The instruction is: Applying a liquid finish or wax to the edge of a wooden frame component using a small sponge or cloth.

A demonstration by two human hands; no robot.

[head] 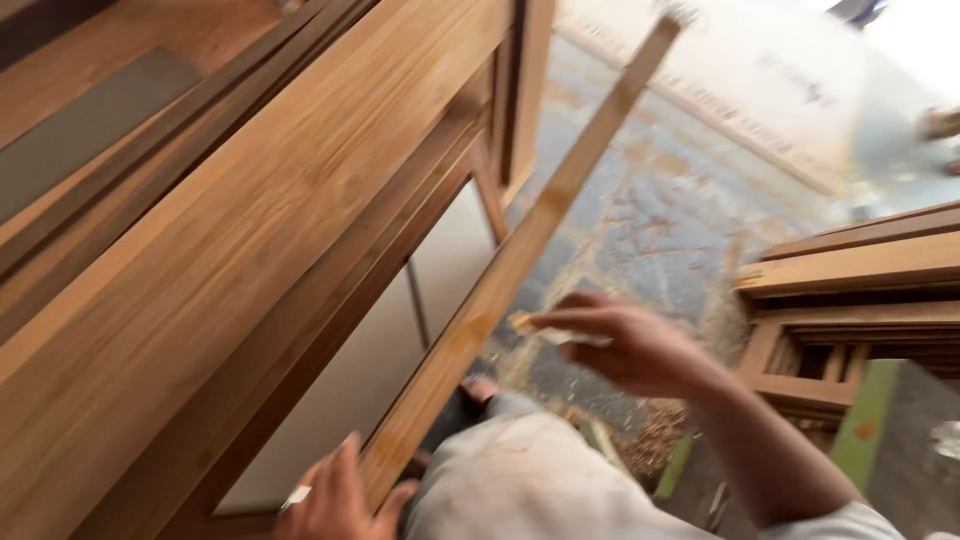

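Left hand [335, 495] clamped around lower end of long wooden strip [520, 250], strip rising diagonally above both hands. Right hand [625, 345] pinched on small sandpaper piece [560, 332], just beside strip. Wooden frame [250, 250] left of hands.

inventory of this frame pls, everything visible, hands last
wooden strip: 1, light brown, runs diagonally from lower centre to top right
large wooden frame: 1, brown, fills left half, pale panel showing in its opening
stacked wooden frames: several, exact count unclear, brown, right edge
floor: 1, grey, dusted with sawdust, centre right
small pale piece: 1, whitish, blurred, kind unclear, in right hand's fingers
knee in light trousers: 1, off-white, bottom centre
left hand: 1, grips lower end of the wooden strip, bottom centre-left
right hand: 1, pinches the small pale piece, beside the strip, centre
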